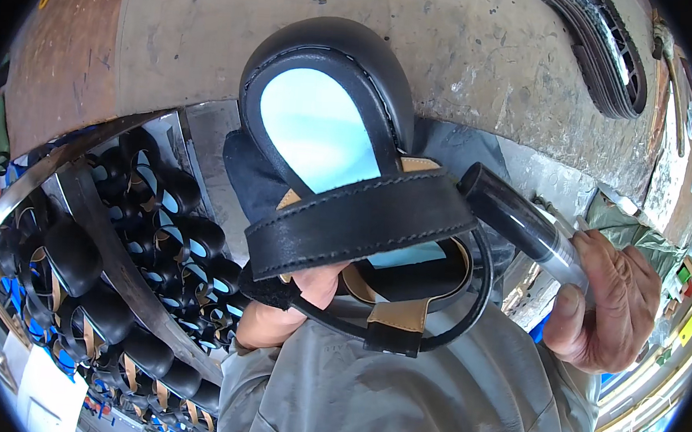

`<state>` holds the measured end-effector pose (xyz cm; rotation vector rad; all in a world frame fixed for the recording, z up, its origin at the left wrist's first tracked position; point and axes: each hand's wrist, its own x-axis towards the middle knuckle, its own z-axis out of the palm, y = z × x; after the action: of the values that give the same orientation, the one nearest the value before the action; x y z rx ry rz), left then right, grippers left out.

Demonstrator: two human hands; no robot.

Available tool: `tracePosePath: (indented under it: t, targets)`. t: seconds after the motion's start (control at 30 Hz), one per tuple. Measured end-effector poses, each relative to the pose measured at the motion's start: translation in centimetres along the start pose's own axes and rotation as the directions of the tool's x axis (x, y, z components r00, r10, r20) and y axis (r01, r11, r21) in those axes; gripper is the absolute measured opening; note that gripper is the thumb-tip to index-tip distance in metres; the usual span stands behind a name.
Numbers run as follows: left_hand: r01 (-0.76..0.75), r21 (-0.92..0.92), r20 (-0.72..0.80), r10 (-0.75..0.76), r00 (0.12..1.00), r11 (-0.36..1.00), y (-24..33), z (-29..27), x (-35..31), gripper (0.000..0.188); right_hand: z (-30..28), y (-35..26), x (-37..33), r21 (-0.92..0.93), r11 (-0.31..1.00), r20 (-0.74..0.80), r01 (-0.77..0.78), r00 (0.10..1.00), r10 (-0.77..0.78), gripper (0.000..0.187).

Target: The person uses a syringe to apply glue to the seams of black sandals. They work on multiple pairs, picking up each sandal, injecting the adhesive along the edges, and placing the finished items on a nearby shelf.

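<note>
In front of me a black leather sandal is held up, its insole pale blue and its straps lined in tan. My left hand is closed on it from below, mostly hidden behind the wide stitched strap. The fingers of my right hand pinch the clear end of a slim black tube. The tube's dark end is up against the right end of the strap, though I cannot tell whether they touch.
Beyond the sandal stretches a worn, stained worktable. A stack of dark soles lies on its far right. To my left, a metal-edged rack holds rows of similar black sandals. A grey apron covers my lap.
</note>
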<state>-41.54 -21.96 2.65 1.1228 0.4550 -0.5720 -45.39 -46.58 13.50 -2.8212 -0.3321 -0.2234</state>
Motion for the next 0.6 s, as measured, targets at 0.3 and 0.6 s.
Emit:
tracePosePath:
  t: [0.3,0.6]
  targets:
    - [-0.075,-0.101,0.271,0.1,0.957,0.992,-3.0,-1.7,1.4,0.032,-0.2,-0.5,0.2,0.053,0.999,0.026,-0.007,1.0,0.006,0.03]
    - [-0.016,-0.479,0.453,0.262,0.852,0.878,-6.7,-1.1,4.3,0.031,1.2,-1.9,-0.2,0.145,0.986,-0.042,-0.078,0.996,0.084,0.03]
